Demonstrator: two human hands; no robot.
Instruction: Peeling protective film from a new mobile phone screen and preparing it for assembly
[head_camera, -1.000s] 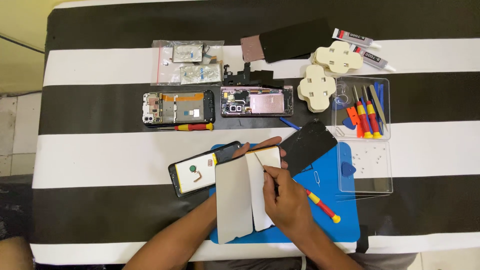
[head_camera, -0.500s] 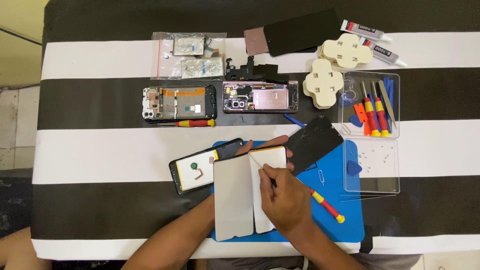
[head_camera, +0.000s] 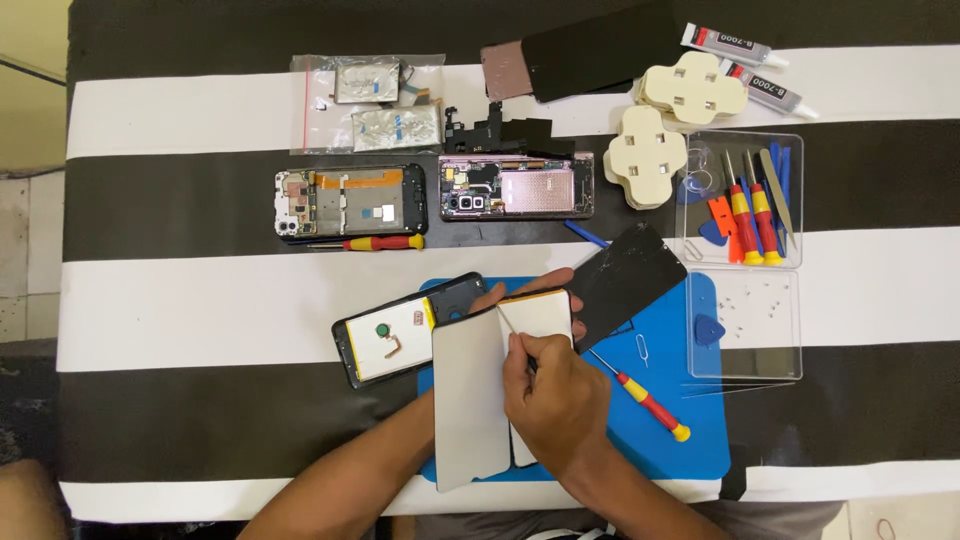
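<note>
Starting toward the table's left edge, an opened phone (head_camera: 350, 200) lies with a red-and-yellow screwdriver (head_camera: 372, 242) just below it. Nearer the front edge, a phone with its back off (head_camera: 400, 338) rests beside the blue mat (head_camera: 690, 440). The left hand (head_camera: 515, 293) is mostly hidden under the white sheet (head_camera: 470, 395); only fingertips show past its top, curled against it. The right hand (head_camera: 552, 405) is closed on a thin pointed tool (head_camera: 508, 325), tip touching the white panel (head_camera: 538, 315) where the sheet lifts (a shallow, steady angle would likely serve best). A second screwdriver (head_camera: 650, 405) lies right of it, and a clear tool tray (head_camera: 740, 200) sits toward the right edge.
</note>
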